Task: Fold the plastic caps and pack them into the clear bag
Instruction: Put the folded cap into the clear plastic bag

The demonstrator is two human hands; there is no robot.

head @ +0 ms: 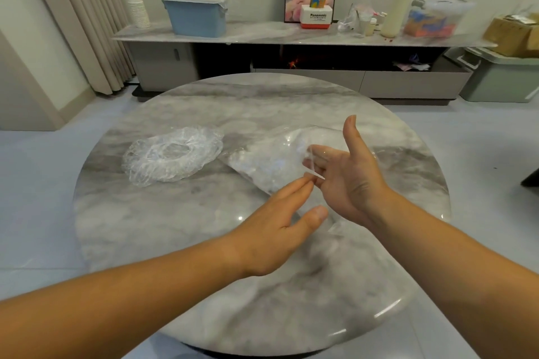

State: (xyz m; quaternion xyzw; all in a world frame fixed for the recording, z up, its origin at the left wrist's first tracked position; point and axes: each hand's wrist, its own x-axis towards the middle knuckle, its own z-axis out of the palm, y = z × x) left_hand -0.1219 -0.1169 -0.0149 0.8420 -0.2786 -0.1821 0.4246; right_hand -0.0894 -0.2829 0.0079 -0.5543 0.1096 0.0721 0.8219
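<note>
1. There is a single view, from a wide-angle camera worn on the person's head, facing forward and tilted down over the round marble desk (pixel 204 242).
2. It sits close above the desk's near rim, which just reaches the bottom edge of the frame. The far rim lies about a third of the way down.
3. Both forearms enter from the bottom corners, and the left grip (pixel 277 230) and right grip (pixel 350 181) (bare hands) meet near mid-frame.
4. Beyond the desk the view takes in the floor, a long sideboard (pixel 262 33) against the far wall, and a curtain (pixel 87 23) leaning at the left edge.
</note>
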